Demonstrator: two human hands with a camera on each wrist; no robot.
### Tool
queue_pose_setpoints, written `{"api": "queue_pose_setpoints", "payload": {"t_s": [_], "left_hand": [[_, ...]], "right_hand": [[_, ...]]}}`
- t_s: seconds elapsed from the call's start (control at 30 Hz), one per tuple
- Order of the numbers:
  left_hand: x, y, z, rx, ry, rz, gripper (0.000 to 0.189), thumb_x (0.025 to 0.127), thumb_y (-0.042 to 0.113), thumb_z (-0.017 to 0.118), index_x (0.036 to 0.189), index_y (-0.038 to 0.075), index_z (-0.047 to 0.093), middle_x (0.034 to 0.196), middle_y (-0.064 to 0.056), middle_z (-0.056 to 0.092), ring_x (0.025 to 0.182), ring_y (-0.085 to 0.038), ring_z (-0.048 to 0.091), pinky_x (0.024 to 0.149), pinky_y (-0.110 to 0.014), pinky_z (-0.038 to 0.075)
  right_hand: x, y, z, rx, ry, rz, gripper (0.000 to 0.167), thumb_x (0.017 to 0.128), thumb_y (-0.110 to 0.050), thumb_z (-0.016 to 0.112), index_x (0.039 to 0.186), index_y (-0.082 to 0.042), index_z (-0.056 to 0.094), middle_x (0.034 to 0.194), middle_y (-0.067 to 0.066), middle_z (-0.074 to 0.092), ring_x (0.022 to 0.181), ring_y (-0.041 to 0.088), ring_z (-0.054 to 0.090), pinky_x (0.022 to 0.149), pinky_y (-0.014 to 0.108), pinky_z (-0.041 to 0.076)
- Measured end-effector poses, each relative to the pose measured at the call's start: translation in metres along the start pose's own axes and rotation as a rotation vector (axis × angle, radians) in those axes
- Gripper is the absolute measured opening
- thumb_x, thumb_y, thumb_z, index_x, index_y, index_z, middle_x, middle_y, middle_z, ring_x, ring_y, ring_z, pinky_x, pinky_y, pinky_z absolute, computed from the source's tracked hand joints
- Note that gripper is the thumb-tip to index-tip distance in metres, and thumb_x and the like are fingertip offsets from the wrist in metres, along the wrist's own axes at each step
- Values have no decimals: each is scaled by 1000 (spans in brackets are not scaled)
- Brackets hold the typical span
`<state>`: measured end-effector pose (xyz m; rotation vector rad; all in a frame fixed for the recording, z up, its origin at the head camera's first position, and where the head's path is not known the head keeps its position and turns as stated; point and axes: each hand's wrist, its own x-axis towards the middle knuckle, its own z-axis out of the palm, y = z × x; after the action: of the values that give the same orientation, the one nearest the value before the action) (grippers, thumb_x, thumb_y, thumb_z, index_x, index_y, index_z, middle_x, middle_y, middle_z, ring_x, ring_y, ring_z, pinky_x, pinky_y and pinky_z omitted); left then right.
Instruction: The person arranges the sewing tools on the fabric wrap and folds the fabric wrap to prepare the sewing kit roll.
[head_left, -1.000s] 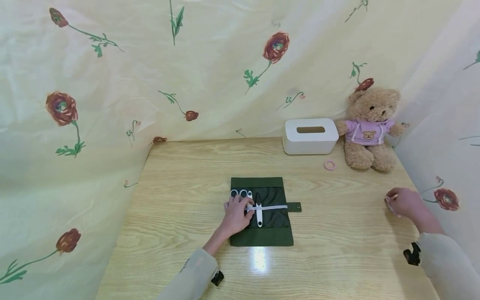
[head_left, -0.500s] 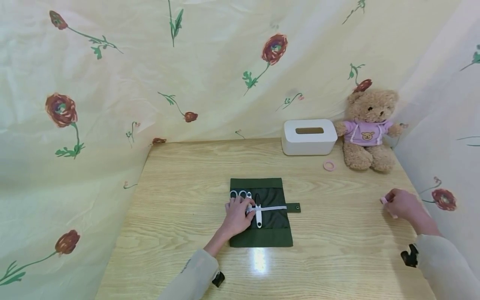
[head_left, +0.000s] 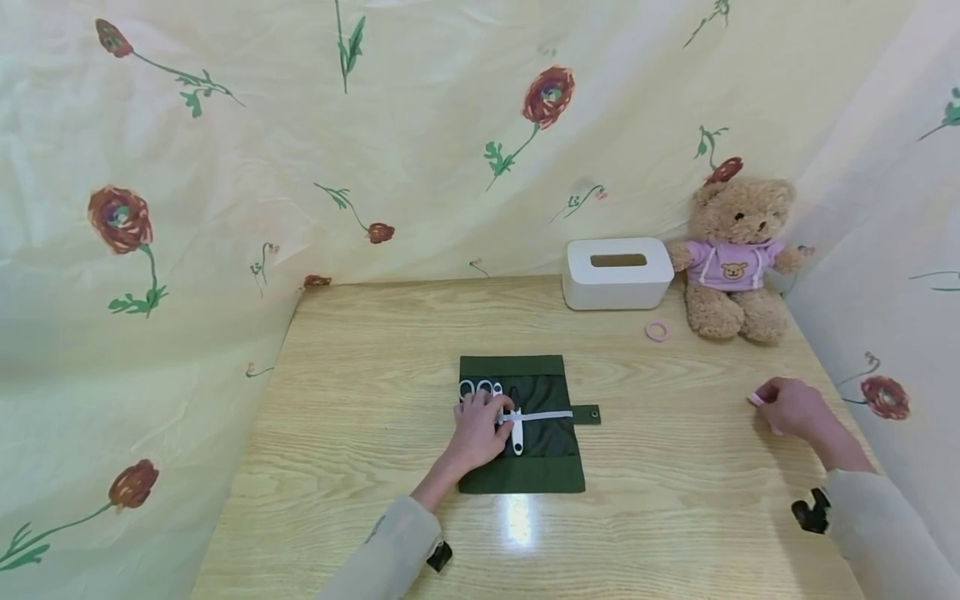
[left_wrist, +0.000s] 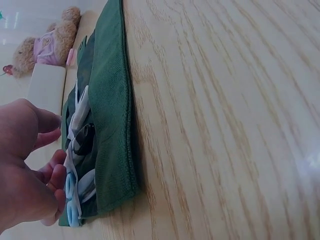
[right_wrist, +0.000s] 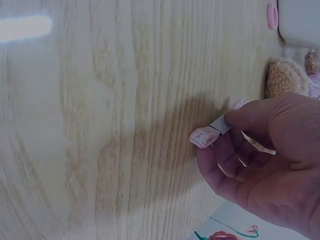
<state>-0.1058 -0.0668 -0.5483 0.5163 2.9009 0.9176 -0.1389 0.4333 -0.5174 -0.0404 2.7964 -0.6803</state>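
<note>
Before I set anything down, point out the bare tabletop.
Bare: the table left of the green pouch, and between its strap and the right hand. Crowded: the far right corner, with white box, pink ring and teddy bear.

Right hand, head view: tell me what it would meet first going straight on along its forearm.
Most likely the bear: the line from the right hand runs over the table toward it. The hand's height is unclear, so it might touch the table first.
</note>
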Motion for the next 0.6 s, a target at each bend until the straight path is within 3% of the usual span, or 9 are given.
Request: {"api": "queue_pose_setpoints", "payload": {"t_s": [0.2,0.4,0.6], "left_hand": [[3,2,2,16,-15,5,20,95,19,69,115,18,67,100,-4,47,98,-25,40,83,-45,29],[7,4,7,69,-27,0,21,95,23,70,116,20,69,103,-6,48,99,-26,40,82,-44,29],[10,8,14,126,-5,11,20,93,26,71,112,21,71,104,-8,49,98,-27,40,81,-45,31]], "right_hand": [[1,-23,4,160,-16,11,32,101,-18,57,104,14,54,80,10,58,67,21,54,58,34,46],[5,-53,9,372,-47,-5,31,101,-11,57,113,17,51,94,17,58,72,18,59,64,34,54],[14,-82,23,532,-58,-50,29,99,-6,58,114,19,51,95,13,57,75,10,58,68,32,55]]}}
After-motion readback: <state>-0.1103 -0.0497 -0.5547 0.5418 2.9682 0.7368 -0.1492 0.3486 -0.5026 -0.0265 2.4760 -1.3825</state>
